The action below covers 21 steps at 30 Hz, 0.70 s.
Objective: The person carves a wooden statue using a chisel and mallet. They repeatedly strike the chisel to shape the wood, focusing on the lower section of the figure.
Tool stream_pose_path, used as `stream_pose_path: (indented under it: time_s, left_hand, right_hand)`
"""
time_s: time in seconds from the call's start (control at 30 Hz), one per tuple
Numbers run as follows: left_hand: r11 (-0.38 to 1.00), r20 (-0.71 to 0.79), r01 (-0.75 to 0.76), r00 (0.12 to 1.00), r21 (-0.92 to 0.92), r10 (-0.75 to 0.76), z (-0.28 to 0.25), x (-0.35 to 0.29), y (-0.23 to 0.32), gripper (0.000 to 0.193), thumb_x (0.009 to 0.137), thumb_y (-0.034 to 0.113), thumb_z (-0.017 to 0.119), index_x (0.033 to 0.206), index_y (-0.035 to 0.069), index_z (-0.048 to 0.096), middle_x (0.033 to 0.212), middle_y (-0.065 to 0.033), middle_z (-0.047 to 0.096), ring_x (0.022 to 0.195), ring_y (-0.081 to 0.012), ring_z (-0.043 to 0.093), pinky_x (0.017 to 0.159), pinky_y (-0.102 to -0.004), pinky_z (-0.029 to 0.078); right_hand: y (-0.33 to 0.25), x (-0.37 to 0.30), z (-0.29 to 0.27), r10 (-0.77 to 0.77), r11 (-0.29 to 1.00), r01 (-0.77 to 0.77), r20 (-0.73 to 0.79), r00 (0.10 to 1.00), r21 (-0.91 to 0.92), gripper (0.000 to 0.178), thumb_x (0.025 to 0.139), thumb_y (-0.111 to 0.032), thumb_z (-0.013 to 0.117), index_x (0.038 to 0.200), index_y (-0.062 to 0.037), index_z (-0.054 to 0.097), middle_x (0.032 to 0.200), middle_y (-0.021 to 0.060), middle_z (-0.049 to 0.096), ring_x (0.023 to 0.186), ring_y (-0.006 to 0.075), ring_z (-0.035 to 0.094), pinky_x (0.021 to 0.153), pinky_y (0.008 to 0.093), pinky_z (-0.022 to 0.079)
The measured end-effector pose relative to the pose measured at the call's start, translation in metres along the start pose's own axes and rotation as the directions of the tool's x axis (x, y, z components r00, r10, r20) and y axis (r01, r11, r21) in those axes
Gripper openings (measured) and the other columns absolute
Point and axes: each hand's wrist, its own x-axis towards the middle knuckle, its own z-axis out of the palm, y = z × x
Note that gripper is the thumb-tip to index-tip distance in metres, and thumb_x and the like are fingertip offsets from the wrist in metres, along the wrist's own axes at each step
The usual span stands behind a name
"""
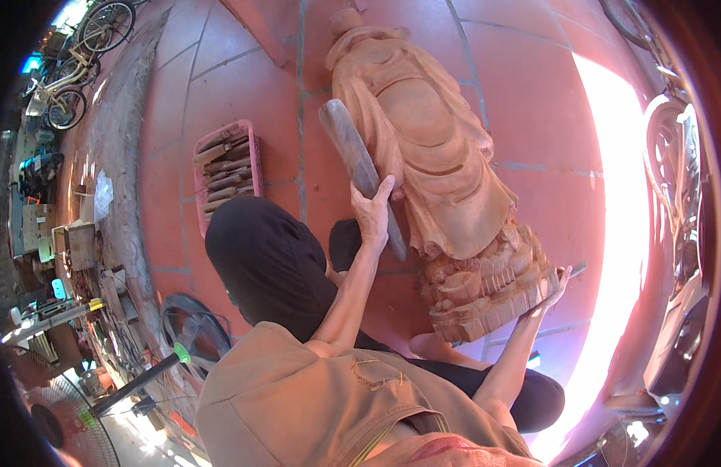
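A carved wooden statue (434,132) of a robed figure with a round belly lies on its back on the tiled floor, its head at the far end. Its rough, deeply cut base (485,300) is nearest to me. My left hand (371,210) is wrapped round the middle of a long, worn wooden club (345,140), held slanting beside the statue's left edge. At the base's right side is my right hand (559,289), close against the wood. A thin dark tool (579,271) sticks out past its fingers; its kind is hard to make out.
On the left, a pink plastic basket (257,159) holds several wooden-handled tools (228,167). A black fan-like wheel (195,331) stands near my left knee. Bicycles (67,105) and clutter line the far left. A red post (259,35) meets the floor beyond the basket.
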Motion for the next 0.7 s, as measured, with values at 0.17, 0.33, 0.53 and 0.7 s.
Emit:
stream_pose_path:
  time_s: [0.17, 0.33, 0.53, 0.7]
  left_hand:
    - [0.998, -0.032, -0.032, 0.999, 0.051, 0.034, 0.013, 0.014, -0.004, 0.074, 0.083, 0.021, 0.083, 0.139, -0.008, 0.045, 0.131, -0.0168, 0.058, 0.119, -0.0260, 0.057, 0.104, -0.0382, 0.043]
    - [0.999, -0.019, 0.036, 0.999, -0.014, -0.036, 0.027, 0.016, 0.015, 0.071, 0.083, 0.018, 0.083, 0.139, -0.006, 0.046, 0.128, -0.0144, 0.059, 0.116, -0.0238, 0.057, 0.103, -0.0372, 0.044]
    - [0.995, -0.013, 0.085, 0.996, -0.047, -0.085, 0.040, 0.029, 0.015, 0.066, 0.083, 0.014, 0.083, 0.136, -0.004, 0.048, 0.124, -0.0126, 0.059, 0.113, -0.0216, 0.058, 0.101, -0.0356, 0.046]
    - [0.988, 0.012, 0.144, 0.990, -0.058, -0.144, 0.055, 0.031, 0.038, 0.065, 0.083, 0.010, 0.082, 0.137, -0.003, 0.048, 0.126, -0.0123, 0.058, 0.115, -0.0207, 0.057, 0.101, -0.0351, 0.046]
  right_hand:
    - [0.009, -0.003, -0.012, -0.014, 0.999, 0.018, -0.088, 0.996, 0.050, 0.033, 0.099, -0.045, 0.061, 0.096, -0.0131, 0.055, 0.088, 0.0053, 0.057, 0.083, 0.0211, 0.062, 0.074, 0.0366, 0.055]
    - [0.010, -0.005, -0.014, 0.005, 0.997, 0.004, -0.128, 0.992, 0.072, 0.032, 0.100, -0.044, 0.059, 0.088, -0.0151, 0.057, 0.082, 0.0044, 0.060, 0.078, 0.0195, 0.063, 0.070, 0.0361, 0.055]
    - [0.013, -0.005, -0.014, -0.008, 0.986, 0.031, -0.139, 0.990, 0.166, 0.032, 0.101, -0.044, 0.059, 0.085, -0.0164, 0.061, 0.078, 0.0037, 0.064, 0.074, 0.0181, 0.065, 0.066, 0.0341, 0.055]
    - [0.010, -0.013, -0.014, 0.028, 0.979, -0.010, -0.086, 0.996, 0.202, 0.032, 0.102, -0.046, 0.057, 0.087, -0.0180, 0.062, 0.085, 0.0053, 0.063, 0.085, 0.0196, 0.064, 0.074, 0.0379, 0.055]
